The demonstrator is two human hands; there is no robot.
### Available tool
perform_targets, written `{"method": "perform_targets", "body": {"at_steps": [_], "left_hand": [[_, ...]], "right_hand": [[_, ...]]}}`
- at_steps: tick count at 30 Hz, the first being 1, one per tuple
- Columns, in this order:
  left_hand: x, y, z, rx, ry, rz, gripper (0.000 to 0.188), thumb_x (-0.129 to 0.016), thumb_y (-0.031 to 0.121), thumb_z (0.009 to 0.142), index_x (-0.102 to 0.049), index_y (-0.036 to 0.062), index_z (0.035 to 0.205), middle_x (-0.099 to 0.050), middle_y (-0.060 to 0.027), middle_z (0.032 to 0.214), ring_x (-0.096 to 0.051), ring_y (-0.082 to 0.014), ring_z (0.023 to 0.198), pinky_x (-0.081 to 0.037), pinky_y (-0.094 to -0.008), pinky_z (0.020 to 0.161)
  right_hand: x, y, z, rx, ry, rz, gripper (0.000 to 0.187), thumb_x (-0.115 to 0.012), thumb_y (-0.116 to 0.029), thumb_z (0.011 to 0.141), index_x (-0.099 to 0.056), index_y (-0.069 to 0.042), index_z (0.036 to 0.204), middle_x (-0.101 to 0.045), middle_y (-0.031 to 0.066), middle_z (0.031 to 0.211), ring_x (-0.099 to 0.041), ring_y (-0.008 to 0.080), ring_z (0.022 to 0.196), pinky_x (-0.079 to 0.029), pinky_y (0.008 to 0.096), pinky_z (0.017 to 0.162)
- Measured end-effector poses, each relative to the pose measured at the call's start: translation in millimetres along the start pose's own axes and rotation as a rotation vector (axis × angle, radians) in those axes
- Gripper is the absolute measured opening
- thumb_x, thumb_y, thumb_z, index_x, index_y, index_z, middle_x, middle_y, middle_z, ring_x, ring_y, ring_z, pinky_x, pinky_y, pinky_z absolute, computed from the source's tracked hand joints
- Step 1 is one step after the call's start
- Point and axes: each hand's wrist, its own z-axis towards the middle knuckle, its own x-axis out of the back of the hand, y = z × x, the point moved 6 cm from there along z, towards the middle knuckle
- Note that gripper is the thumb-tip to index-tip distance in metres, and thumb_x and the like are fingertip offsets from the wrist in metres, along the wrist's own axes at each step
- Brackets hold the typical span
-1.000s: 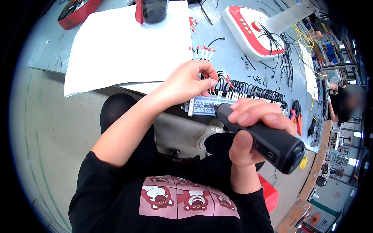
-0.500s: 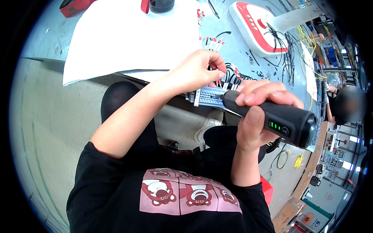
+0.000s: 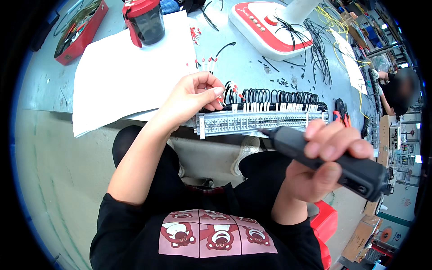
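Note:
My right hand (image 3: 326, 159) is wrapped round a black cordless screwdriver (image 3: 290, 143), its bit pointing left just in front of the terminal strip's near edge. The long grey terminal strip (image 3: 265, 121) lies along the bench's near edge. Looped black wires (image 3: 288, 96) with white sleeves run along its far side. At the strip's left end, my left hand (image 3: 200, 94) is closed in a pinch on a wire with a red tip (image 3: 220, 101); the fingers partly cover it. A few red-tipped, white-sleeved wires (image 3: 209, 65) stand up just beyond this hand.
A large white sheet (image 3: 130, 72) covers the bench's left part, with a dark cup with a red lid (image 3: 150, 27) on it. A red tool box (image 3: 81, 38), a red-and-white stand base (image 3: 270, 29), black wire scraps (image 3: 283, 83) and pliers (image 3: 342, 110) lie around. A person (image 3: 396, 92) is at far right.
The screwdriver has come away from the terminal strip, rightward and toward me, and its green lights no longer show. My left hand keeps its pinch near the strip's left end. The view has shifted.

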Motion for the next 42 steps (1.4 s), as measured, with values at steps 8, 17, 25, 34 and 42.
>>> {"method": "perform_targets", "body": {"at_steps": [8,17,25,34,42], "left_hand": [[-7.9,7.5,2.7,-0.022,-0.017,0.087,0.018,-0.063,0.020,0.095,-0.062,0.0022,0.098,-0.065,-0.0041,0.083,-0.064,-0.0123,0.073,-0.051,-0.0243,0.065],[-7.6,4.8,-1.1,0.013,0.036,-0.196,0.008,-0.061,0.009,0.094,-0.058,0.0016,0.096,-0.065,-0.0062,0.075,-0.062,-0.0113,0.057,-0.051,-0.0219,0.053],[-16.3,9.2,-7.4,0.019,-0.037,-0.290,0.010,-0.066,0.009,0.091,-0.058,0.0035,0.093,-0.064,-0.0048,0.073,-0.061,-0.0103,0.055,-0.050,-0.0204,0.052],[-12.3,11.5,-9.4,0.038,0.035,-0.244,0.011,-0.067,0.009,0.090,-0.061,0.0024,0.098,-0.065,-0.0053,0.075,-0.059,-0.0098,0.055,-0.049,-0.0205,0.053],[-10.2,15.2,-18.7,0.052,0.035,-0.248,0.009,-0.065,0.009,0.091,-0.061,0.0017,0.093,-0.068,-0.0095,0.074,-0.058,-0.0083,0.052,-0.045,-0.0191,0.048]], "right_hand": [[-5.7,13.9,-21.9,-0.124,-0.048,-0.003,0.040,-0.077,-0.003,0.078,-0.053,-0.009,0.110,-0.064,0.0073,0.087,-0.064,0.0233,0.079,-0.053,0.0418,0.078],[-23.6,24.9,-43.4,-0.165,-0.087,0.073,0.049,-0.070,0.005,0.073,-0.047,-0.006,0.114,-0.049,0.0112,0.105,-0.053,0.0309,0.092,-0.045,0.0370,0.083],[-25.7,25.6,-49.4,-0.179,-0.076,0.067,0.046,-0.067,0.006,0.077,-0.046,-0.004,0.116,-0.051,0.0117,0.106,-0.053,0.0288,0.093,-0.045,0.0360,0.086],[-21.9,6.8,-36.7,-0.114,-0.012,0.051,0.044,-0.067,0.012,0.081,-0.045,-0.005,0.114,-0.055,0.0096,0.091,-0.056,0.0238,0.078,-0.045,0.0361,0.072],[-25.3,15.4,-43.3,-0.092,-0.041,0.044,0.046,-0.069,0.010,0.081,-0.044,-0.006,0.117,-0.054,0.0106,0.096,-0.057,0.0245,0.080,-0.046,0.0363,0.073]]}}
